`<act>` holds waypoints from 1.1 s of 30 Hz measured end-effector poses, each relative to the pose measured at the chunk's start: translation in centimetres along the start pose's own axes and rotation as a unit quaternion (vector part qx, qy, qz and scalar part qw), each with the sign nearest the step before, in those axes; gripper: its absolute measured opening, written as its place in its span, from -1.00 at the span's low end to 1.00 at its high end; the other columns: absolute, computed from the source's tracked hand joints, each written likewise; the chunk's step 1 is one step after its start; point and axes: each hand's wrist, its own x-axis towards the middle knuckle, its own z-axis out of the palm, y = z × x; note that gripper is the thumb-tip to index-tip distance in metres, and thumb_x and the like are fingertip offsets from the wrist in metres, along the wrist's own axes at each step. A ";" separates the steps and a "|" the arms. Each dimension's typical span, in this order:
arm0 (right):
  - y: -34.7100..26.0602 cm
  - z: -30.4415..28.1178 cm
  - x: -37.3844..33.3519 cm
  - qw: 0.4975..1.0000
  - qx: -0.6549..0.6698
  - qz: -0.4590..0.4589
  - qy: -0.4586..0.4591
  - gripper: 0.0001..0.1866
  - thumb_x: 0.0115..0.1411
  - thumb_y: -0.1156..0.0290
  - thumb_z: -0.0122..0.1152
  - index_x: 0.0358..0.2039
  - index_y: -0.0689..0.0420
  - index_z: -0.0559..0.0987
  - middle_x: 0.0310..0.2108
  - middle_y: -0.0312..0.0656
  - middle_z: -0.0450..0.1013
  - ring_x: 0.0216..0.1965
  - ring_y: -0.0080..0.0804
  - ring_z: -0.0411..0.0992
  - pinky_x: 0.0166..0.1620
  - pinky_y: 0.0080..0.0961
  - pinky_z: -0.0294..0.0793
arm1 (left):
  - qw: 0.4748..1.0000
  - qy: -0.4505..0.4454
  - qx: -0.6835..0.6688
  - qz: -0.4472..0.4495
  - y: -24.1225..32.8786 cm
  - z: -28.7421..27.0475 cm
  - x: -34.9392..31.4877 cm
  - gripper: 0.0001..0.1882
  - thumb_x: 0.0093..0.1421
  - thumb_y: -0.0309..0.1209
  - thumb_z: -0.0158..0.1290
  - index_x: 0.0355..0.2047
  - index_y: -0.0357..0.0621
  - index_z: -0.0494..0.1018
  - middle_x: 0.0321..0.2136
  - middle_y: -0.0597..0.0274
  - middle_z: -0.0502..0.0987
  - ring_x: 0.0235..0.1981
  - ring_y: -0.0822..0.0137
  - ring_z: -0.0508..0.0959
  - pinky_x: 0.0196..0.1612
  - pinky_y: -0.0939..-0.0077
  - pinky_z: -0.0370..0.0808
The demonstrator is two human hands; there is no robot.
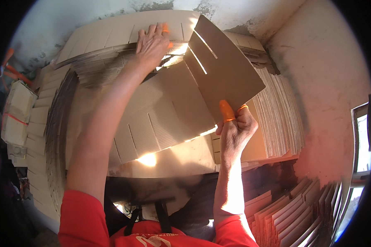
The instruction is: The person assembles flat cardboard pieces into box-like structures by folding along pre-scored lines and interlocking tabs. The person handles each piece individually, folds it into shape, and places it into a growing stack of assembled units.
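Observation:
A slotted brown cardboard sheet (160, 109), bent along a crease, hangs tilted over the table. Its right panel (223, 61) stands raised, and light shines through the slots. My right hand (237, 125) pinches the lower edge near the crease; orange rubber covers show on its thumb or finger and another fingertip. At the back, my left hand (152, 44) reaches onto a stack of slotted cardboard sheets (107, 35). Its fingers lie forward on the top sheet, apart from the sheet in my right hand. Orange covers are on two of its digits.
A tall stack of cardboard (278, 113) stands on the right, by the wall. More slotted sheets (41, 119) line the left side, beside a pale bundle with a red band (18, 113). Below right, several cardboard pieces (288, 214) stand on edge. The table (169, 165) has a straight front edge.

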 end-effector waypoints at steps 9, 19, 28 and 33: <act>0.4 0.3 0.0 0.999 -0.022 0.036 -0.010 -0.82 0.21 0.63 0.19 -0.16 0.33 0.60 -0.43 -0.33 0.54 -0.40 -0.74 0.37 -0.31 -0.73 0.42 | 0.991 0.030 0.000 0.131 -0.5 0.4 0.6 -0.93 -0.02 -0.61 0.03 -0.48 -0.27 0.47 -0.38 0.02 0.45 -0.21 0.13 0.49 -0.20 0.27 0.55; 0.8 0.3 -0.2 0.999 -0.037 -0.004 -0.020 -0.83 0.23 0.68 0.15 -0.16 0.39 0.58 -0.38 -0.28 0.55 -0.36 -0.73 0.35 -0.31 -0.74 0.38 | 0.981 -0.026 0.026 0.189 4.0 -4.4 -2.6 -0.94 -0.23 -0.69 0.11 -0.65 -0.38 0.47 -0.55 -0.01 0.46 -0.33 0.13 0.52 -0.52 0.39 0.58; -0.3 -0.2 0.3 0.992 -0.114 -0.011 -0.052 -0.81 0.22 0.64 0.18 -0.15 0.39 0.58 -0.46 -0.29 0.53 -0.49 -0.75 0.31 -0.41 -0.72 0.35 | 0.974 -0.018 -0.004 0.225 5.9 -6.9 -4.3 -0.86 -0.28 -0.69 0.10 -0.59 -0.45 0.47 -0.34 -0.05 0.50 -0.33 0.19 0.48 -0.48 0.41 0.57; -1.5 -0.2 -0.2 0.998 -0.034 -0.038 -0.020 -0.80 0.22 0.58 0.23 -0.15 0.36 0.59 -0.42 -0.31 0.55 -0.52 -0.76 0.28 -0.44 -0.73 0.33 | 0.976 -0.007 -0.022 0.214 6.1 -7.4 -4.8 -0.87 -0.28 -0.68 0.11 -0.61 -0.46 0.46 -0.42 -0.01 0.48 -0.34 0.20 0.47 -0.49 0.40 0.56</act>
